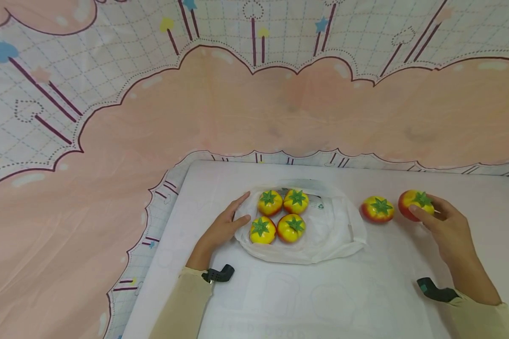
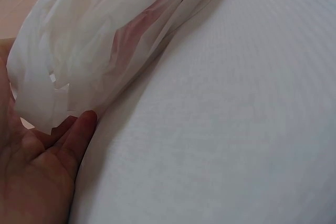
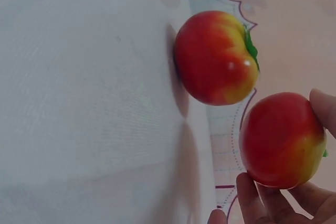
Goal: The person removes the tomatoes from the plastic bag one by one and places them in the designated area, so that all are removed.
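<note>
On the white surface [image 1: 314,301], the thin plastic bag [image 1: 328,230] could slide or crumple if you tug its rim. Your left hand [image 1: 222,228] rests at the bag's left edge, grip spread, thumb apart from the fingers. Your right hand [image 1: 451,230] pinches the held tomato [image 1: 412,200], whose glossy roundness could slip if you loosen. Knocking the loose tomato [image 1: 377,212] just beside it, or the four bagged tomatoes [image 1: 289,228], may set them rolling.

Peach-and-white cloth [image 1: 280,113] with blue stars, gridded patches, behind and left of white table [image 1: 314,310].
</note>
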Demonstrator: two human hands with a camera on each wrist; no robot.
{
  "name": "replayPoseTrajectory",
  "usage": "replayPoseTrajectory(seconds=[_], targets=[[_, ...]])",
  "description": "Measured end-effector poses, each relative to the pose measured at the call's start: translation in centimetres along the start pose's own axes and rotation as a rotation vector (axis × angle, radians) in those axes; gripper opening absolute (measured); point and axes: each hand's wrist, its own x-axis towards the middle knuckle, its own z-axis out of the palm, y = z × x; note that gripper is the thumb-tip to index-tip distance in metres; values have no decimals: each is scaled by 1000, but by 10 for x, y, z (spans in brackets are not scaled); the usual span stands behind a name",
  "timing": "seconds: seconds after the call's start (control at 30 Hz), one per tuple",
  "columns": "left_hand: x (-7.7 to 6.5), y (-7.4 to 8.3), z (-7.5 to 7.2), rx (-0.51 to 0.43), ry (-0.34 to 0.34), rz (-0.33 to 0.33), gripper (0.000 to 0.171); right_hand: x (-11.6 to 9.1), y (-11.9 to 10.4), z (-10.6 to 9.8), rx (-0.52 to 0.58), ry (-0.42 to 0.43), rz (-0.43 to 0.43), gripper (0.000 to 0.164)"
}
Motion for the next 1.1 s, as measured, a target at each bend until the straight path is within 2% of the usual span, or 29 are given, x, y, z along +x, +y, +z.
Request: replayPoseTrajectory(seconds=[0.47, 0.7, 1.1], targets=[[-2, 1, 0, 7, -1, 16, 65, 6, 11, 5, 6, -29, 3, 90], [-2, 3, 0, 14, 2, -5, 64, 5, 10, 6, -75, -25, 42, 89], [-1, 1, 0, 23, 7, -12, 63, 9, 12, 8, -70, -19, 89, 91]])
